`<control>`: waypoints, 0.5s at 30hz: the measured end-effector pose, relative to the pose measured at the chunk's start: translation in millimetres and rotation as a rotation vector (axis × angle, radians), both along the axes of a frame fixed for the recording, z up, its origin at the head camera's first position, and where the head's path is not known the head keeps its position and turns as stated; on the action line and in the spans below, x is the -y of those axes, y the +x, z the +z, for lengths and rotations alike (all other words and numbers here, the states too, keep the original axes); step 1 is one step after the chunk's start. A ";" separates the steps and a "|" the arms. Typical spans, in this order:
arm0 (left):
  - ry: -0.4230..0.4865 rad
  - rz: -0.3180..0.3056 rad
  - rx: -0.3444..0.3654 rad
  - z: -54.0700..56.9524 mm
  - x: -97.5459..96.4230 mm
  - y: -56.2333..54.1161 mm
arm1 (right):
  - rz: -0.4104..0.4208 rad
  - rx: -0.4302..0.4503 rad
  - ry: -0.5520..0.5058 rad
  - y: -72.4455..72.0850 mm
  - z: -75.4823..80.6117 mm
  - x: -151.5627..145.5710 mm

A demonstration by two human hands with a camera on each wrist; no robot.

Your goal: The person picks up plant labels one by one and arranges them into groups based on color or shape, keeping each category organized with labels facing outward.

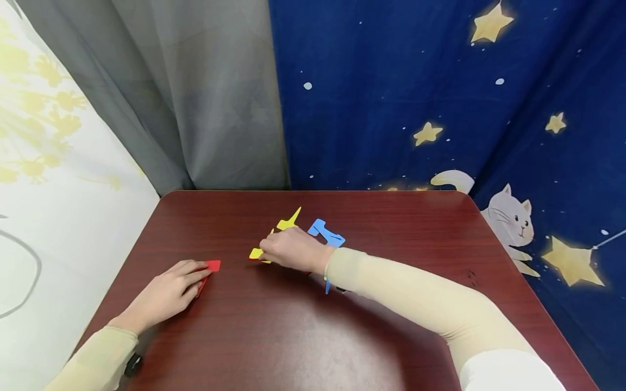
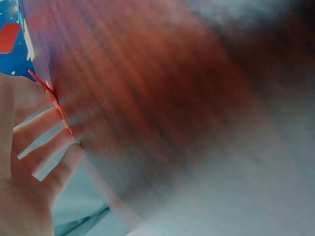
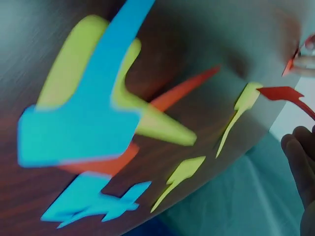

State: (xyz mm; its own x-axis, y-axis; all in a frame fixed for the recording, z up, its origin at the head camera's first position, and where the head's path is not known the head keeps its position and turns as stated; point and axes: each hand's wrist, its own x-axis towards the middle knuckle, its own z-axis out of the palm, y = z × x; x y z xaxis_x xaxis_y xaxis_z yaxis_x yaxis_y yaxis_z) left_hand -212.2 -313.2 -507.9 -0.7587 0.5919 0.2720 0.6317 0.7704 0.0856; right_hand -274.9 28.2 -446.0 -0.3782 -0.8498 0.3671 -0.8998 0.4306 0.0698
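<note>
In the head view my left hand (image 1: 167,289) is low at the left of the table, its fingers on red plastic plant labels (image 1: 213,265). The left wrist view shows a thin red label (image 2: 58,107) edge-on along its fingertips. My right hand (image 1: 295,247) reaches across to the middle. In the right wrist view its fingers (image 3: 300,157) pinch a red plant label (image 3: 283,93), whose end overlaps a yellow label (image 3: 247,98). Another yellow label (image 1: 288,223) lies just beyond the hand, and a blue label (image 1: 329,234) lies by the wrist.
Under my right forearm, blue (image 3: 74,135), yellow (image 3: 74,64) and red labels (image 3: 184,88) overlap in a loose pile. Another yellow label (image 3: 183,171) lies nearby. The dark red wooden table (image 1: 293,336) ends at grey (image 1: 220,98) and blue curtains (image 1: 367,136).
</note>
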 end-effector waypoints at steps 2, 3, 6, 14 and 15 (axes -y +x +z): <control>0.005 -0.002 -0.010 -0.1 1.1 0.9 | 0.028 -0.054 0.015 5.8 -5.5 9.8; 0.007 -0.002 -0.011 0.1 1.4 1.3 | 0.046 -0.074 0.019 8.4 -9.1 14.4; 0.007 -0.001 -0.010 0.5 1.4 2.1 | 0.098 -0.101 0.039 17.6 -16.0 25.8; 0.002 0.008 0.003 -1.4 0.2 1.8 | 0.116 0.003 0.215 29.6 -28.6 44.6; 0.003 0.009 0.004 -1.7 -0.1 1.7 | 0.110 0.028 0.238 29.7 -30.4 45.9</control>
State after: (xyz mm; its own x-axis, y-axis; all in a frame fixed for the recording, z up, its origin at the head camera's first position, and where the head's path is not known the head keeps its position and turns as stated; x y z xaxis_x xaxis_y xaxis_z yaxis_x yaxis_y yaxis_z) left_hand -210.5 -313.1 -509.6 -0.7650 0.5843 0.2709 0.6246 0.7757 0.0906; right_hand -245.2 -17.7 -476.4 -0.2861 -0.9475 0.1427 -0.9433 0.3047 0.1319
